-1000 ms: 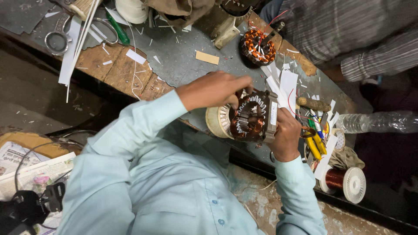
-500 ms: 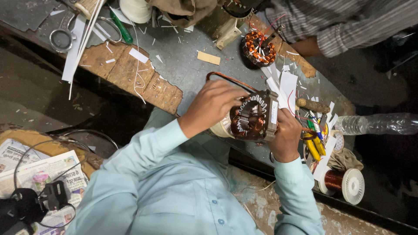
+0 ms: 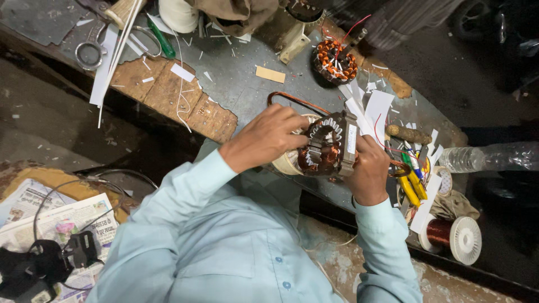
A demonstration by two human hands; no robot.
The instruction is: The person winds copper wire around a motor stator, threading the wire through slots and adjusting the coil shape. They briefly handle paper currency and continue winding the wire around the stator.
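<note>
Both hands close on the motor stator (image 3: pixel 325 147), a round laminated iron core with copper windings inside, which sits at the near edge of the workbench (image 3: pixel 236 84), just in front of the person's chest. The left hand (image 3: pixel 268 136) lies over its left side, with the fingers curled in over the rim toward the windings, and the right hand (image 3: pixel 368 171) clamps the right outer face, the thumb on the metal wall. A loop of copper wire (image 3: pixel 295 101) rises from the stator behind the left hand. The piece looks heavy and stiff, because it is a stack of steel, so it probably needs support from both sides; the outer iron ring seems the safe place to take hold. The thin windings and their white paper insulation look fragile and could bend or scratch under strong pressure. Just beyond the stator lie white paper strips (image 3: pixel 373 106), and further back stands a second wound stator (image 3: pixel 335 60) with orange coils. To the right are yellow-handled tools (image 3: pixel 412 182), a clear plastic bottle (image 3: pixel 485 157) lying on its side and a spool of copper wire (image 3: pixel 452 235). Far to the left rest scissors (image 3: pixel 90 50) and a green screwdriver (image 3: pixel 161 38).
</note>
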